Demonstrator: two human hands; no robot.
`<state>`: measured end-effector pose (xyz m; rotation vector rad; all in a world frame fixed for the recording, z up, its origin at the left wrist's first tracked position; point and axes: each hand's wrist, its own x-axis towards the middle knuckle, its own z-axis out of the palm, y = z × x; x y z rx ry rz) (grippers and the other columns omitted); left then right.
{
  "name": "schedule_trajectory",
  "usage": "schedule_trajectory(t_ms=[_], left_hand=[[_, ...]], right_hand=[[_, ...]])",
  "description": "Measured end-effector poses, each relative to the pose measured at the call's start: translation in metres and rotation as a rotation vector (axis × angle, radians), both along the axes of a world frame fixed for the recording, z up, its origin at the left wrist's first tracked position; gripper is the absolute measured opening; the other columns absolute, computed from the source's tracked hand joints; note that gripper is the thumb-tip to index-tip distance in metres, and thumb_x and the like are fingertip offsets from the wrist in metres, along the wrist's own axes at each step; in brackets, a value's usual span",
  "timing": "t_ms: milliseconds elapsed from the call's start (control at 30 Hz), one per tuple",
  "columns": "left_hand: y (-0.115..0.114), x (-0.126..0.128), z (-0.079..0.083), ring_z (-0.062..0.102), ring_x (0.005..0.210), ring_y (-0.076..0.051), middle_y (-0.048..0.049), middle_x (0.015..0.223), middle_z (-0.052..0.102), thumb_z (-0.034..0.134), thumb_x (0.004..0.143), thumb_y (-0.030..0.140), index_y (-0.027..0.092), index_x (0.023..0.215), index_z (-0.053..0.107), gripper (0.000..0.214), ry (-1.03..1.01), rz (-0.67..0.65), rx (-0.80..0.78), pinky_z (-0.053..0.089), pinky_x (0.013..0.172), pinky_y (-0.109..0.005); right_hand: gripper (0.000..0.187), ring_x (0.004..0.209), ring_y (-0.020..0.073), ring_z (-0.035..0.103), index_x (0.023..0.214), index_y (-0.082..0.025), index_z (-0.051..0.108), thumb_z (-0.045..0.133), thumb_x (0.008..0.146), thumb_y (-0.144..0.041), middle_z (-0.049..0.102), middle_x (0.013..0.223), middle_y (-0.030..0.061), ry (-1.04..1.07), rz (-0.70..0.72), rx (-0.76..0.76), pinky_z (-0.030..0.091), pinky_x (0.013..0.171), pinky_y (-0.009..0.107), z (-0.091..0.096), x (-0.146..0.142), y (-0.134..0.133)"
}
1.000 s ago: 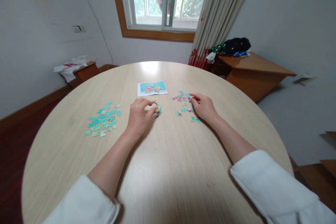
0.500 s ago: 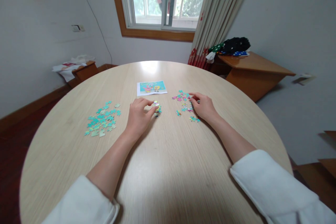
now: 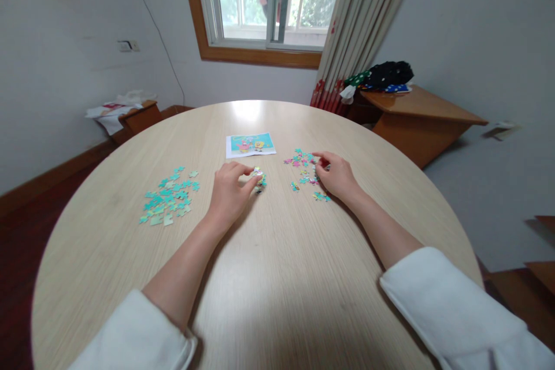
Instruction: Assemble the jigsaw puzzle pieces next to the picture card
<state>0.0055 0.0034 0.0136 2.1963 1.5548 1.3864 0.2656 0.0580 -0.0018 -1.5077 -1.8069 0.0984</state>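
My left hand [image 3: 229,191] rests on the round wooden table [image 3: 269,277], fingers curled and pinching a small cluster of joined puzzle pieces [image 3: 259,178]. My right hand [image 3: 337,176] is curled at the near edge of a scatter of pink and teal puzzle pieces [image 3: 303,163], fingertips closed on a piece there. A picture card with cartoon figures [image 3: 250,144] lies flat beyond both hands. A pile of teal puzzle pieces [image 3: 169,195] sits to the left of my left hand.
A window [image 3: 271,0] with a wooden frame is behind the table, a patterned curtain [image 3: 359,29] to its right. A wooden side table [image 3: 416,113] with dark cloth on it stands at the right. A low shelf with papers [image 3: 125,113] is at the left wall.
Both hands stay almost still; the left fingers shift slightly on the joined pieces. The view moved a touch.
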Motion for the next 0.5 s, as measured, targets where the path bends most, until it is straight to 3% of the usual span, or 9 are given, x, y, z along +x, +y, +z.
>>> schedule_trajectory(t_ms=[500], left_hand=[[0.0012, 0.0006, -0.0027, 0.061, 0.081, -0.019, -0.0035, 0.083, 0.068, 0.069, 0.076, 0.020, 0.019, 0.078, 0.068, 0.004, 0.025, 0.009, -0.034, 0.045, 0.075, -0.034]], right_hand=[[0.038, 0.072, 0.0170, 0.060, 0.102, -0.013, 0.070, 0.047, 0.071, -0.012, 0.068, 0.080, 0.0064, -0.016, -0.019, -0.020, 0.048, 0.074, 0.030, 0.0041, -0.0040, -0.0032]])
